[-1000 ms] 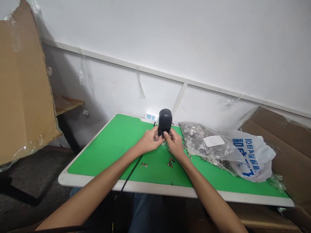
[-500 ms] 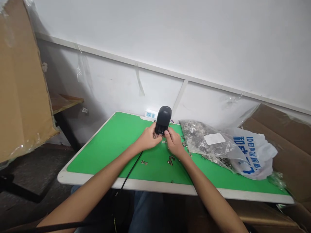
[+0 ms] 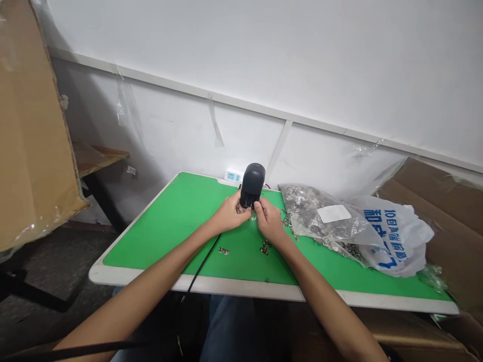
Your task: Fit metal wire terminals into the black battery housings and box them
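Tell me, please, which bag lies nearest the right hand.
The clear bag with the white label; the white bag with blue characters lies farther from the right hand.

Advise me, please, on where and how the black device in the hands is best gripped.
I would probably grip the black device by its upper sides, closing in from left and right: it is held roughly upright, rounded end up, and those sides are exposed. The left hand and right hand hold its lower end, so little room shows there.

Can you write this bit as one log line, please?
left hand: holding black device | right hand: holding black device | metal parts: scattered on green tabletop
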A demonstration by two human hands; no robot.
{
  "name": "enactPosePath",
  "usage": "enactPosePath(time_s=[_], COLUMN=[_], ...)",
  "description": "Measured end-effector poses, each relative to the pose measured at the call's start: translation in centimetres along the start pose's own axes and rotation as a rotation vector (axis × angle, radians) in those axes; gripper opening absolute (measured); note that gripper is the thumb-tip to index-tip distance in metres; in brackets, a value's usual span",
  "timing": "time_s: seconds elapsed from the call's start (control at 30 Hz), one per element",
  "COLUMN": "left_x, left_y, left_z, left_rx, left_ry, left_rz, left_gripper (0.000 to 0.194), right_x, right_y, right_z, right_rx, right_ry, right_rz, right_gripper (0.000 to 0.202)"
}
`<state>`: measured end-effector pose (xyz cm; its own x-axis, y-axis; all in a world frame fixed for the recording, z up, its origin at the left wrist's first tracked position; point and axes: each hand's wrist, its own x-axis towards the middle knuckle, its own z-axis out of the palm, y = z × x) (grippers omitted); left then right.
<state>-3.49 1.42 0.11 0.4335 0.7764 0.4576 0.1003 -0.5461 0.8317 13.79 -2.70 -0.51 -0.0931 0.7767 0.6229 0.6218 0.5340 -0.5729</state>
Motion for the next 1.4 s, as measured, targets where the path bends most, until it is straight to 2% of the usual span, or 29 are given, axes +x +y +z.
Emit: enactPosePath(time_s=[0.23, 0.4, 0.53, 0.63, 0.73, 0.83, 0.93, 1.0, 1.1, 1.17, 1.23, 1.3, 1.4], left_x=[0.0, 0.4, 0.7, 0.9, 1.2, 1.4, 1.3, 1.2, 0.9, 0.9, 1.1, 1.4, 1.8], left_y=[-0.8, -0.6, 0.3, 0.6, 0.3, -0.1, 0.3, 0.8, 1.3, 1.4, 1.2, 1.1, 1.2], left_z=[0.0, -0.2, -0.5, -0.6, -0.8, -1.1, -1.1, -1.0, -0.6, -0.5, -0.6, -1.0, -1.6], left_rx=[0.0, -0.068, -0.329, -0.502, -0.561, -0.5, -0.432, -0.388, -0.331, -0.353, -0.44, -0.557, -0.699], left_ry=[-0.008, -0.032, -0.114, -0.19, -0.18, -0.046, 0.083, 0.105, 0.137, 0.196, 0.268, 0.322, 0.334], left_rz=[-0.081, -0.13, -0.161, -0.238, -0.346, -0.411, -0.439, -0.448, -0.431, -0.413, -0.417, -0.422, -0.405], left_gripper=[0.032, 0.04, 0.048, 0.05, 0.06, 0.062, 0.055, 0.054, 0.055, 0.052, 0.051, 0.049, 0.044], right_x=[-0.3, 0.4, 0.9, 1.2, 1.4, 1.2, 0.6, 0.2, 0.1, 0.5, 1.2, 1.9, 2.4], right_y=[0.4, 0.5, 0.5, 0.7, 0.9, 0.9, 0.3, -0.3, -0.6, 0.0, 1.2, 2.7, 5.0], right_z=[0.6, 0.4, 0.3, 0.7, 0.9, 0.6, 0.2, 0.0, -0.4, -0.9, -1.8, -3.0, -4.9], right_rx=[-0.017, 0.076, 0.346, 0.585, 0.687, 0.565, 0.189, -0.023, -0.058, 0.014, 0.038, -0.022, -0.113], right_ry=[-0.008, 0.007, -0.011, -0.045, -0.048, -0.043, -0.023, -0.026, -0.108, -0.121, -0.073, -0.043, -0.125], right_rz=[-0.004, 0.03, 0.174, 0.31, 0.417, 0.401, 0.206, 0.065, -0.059, -0.065, -0.002, 0.069, 0.08], right_gripper=[0.035, 0.037, 0.046, 0.053, 0.054, 0.051, 0.042, 0.033, 0.029, 0.035, 0.038, 0.029, 0.018])
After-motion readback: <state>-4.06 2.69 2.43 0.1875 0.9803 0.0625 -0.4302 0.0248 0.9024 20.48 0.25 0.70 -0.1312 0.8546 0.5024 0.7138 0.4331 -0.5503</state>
